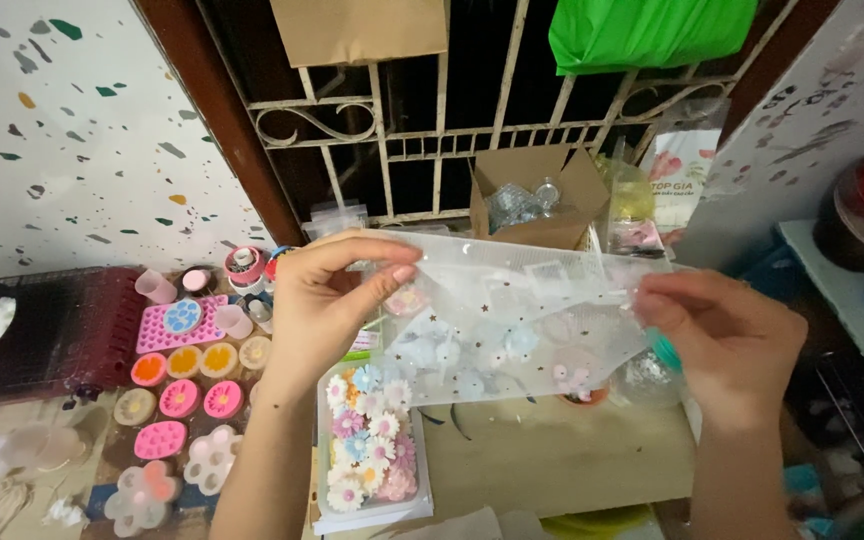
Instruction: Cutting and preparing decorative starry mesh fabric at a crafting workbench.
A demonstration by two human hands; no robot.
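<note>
Head view: a clear plastic bag (512, 320) speckled with small gold stars is held stretched between the two hands, above the tabletop (552, 455). The left hand (327, 310) is closed in a pinch on the bag's upper left corner, with the thumb and forefinger pressed together on the film and the other fingers curled loosely beneath. The left forearm is raised steeply from the lower edge of the picture, and the wrist is bent so that the back of the hand is turned toward the camera. The right hand (727, 335) is closed on the bag's right edge, the film being gripped between the thumb and the bent fingers; its forearm is brought up from the lower right corner. The bag is held level and taut, with its long side running from left to right.

Just below the bag, a clear tray of small pastel flowers (370, 440) is seen lying on the tabletop, partly covered by the bag's lower left edge. To the left of the left arm, pink and yellow silicone moulds (187, 385) are spread over the surface, some round and some flower-shaped. Behind the bag, an open cardboard box (537, 195) is set against a white metal window grille (402, 130). A speckled wall (72, 130) is seen at the far left.
</note>
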